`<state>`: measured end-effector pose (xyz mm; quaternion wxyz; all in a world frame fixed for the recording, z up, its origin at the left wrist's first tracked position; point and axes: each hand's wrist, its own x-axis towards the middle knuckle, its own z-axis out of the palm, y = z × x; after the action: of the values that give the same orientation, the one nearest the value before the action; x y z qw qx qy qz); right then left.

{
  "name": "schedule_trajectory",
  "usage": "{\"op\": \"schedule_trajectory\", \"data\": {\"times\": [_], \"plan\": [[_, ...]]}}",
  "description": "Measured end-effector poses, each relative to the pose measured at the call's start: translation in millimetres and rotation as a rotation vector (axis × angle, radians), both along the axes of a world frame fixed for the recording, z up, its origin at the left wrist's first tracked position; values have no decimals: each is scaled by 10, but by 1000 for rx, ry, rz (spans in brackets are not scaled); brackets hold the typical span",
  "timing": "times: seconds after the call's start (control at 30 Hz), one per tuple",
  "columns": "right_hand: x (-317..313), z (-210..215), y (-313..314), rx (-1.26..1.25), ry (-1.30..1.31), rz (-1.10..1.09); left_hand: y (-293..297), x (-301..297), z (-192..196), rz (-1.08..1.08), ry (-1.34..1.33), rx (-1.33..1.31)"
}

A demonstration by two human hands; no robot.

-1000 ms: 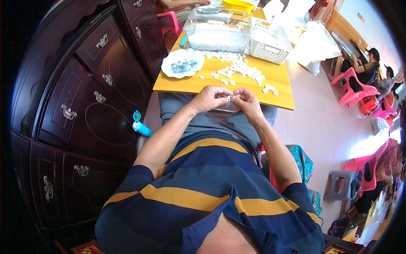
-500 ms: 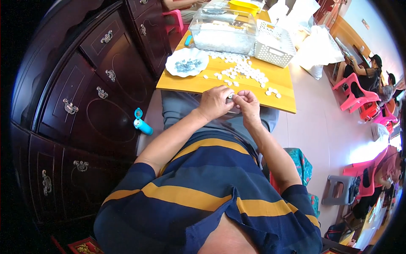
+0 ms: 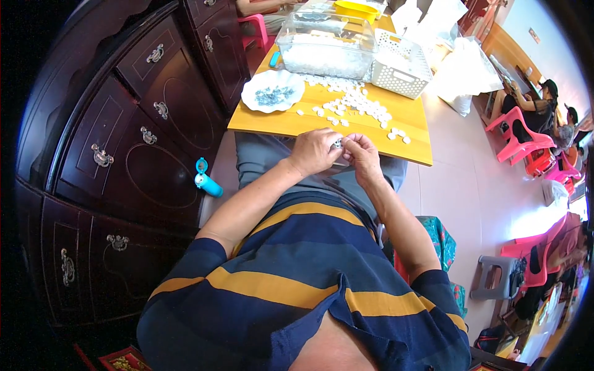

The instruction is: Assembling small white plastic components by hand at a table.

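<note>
Just past the near edge of the yellow table [image 3: 272,123], my two hands meet over my lap. My left hand [image 3: 314,151] is closed round a small white round piece [image 3: 338,143] with something dark on it; its exact kind is too small to make out. The fingertips of my right hand [image 3: 362,153] pinch together at that same piece, and whatever they grip is hidden. Many loose white pieces [image 3: 356,102] of similar size lie scattered on the tabletop. Left of them, a white scalloped plate [image 3: 250,99] bears a heap of small dark grey-blue bits.
Behind the loose pieces stand a clear plastic bin [image 3: 328,52] full of white pieces and a white perforated basket [image 3: 402,77]. A dark wooden cabinet [image 3: 142,161] lines my left, with an opened turquoise bottle [image 3: 209,184] beside it. Other people sit on pink chairs [image 3: 520,139] at right.
Both hands stay together in nearly the same place. The small piece between my fingers has turned slightly, and the fingers have shifted a little.
</note>
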<state>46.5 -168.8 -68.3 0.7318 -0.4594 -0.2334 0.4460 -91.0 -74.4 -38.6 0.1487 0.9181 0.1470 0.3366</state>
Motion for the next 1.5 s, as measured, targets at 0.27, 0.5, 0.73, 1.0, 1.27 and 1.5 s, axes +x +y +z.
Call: {"op": "schedule_trajectory", "data": {"times": [0.27,0.5,0.73,1.0,1.27,1.5], "plan": [[0,-13,-5,33,20,6,-49,-6,44,17,-13,-36],[-55,18,-17,6,51,-30,-106,-6,41,37,-77,-45],[46,-63,-47,-14,48,-16,-92,47,0,19,-39,-55],[189,22,-45,19,85,-120,36,342,146,-94,-24,-53],[298,211,-139,-18,7,-284,157,659,210,-236,0,-104],[415,311,-50,-125,45,-330,387,863,95,-330,29,-222]]}}
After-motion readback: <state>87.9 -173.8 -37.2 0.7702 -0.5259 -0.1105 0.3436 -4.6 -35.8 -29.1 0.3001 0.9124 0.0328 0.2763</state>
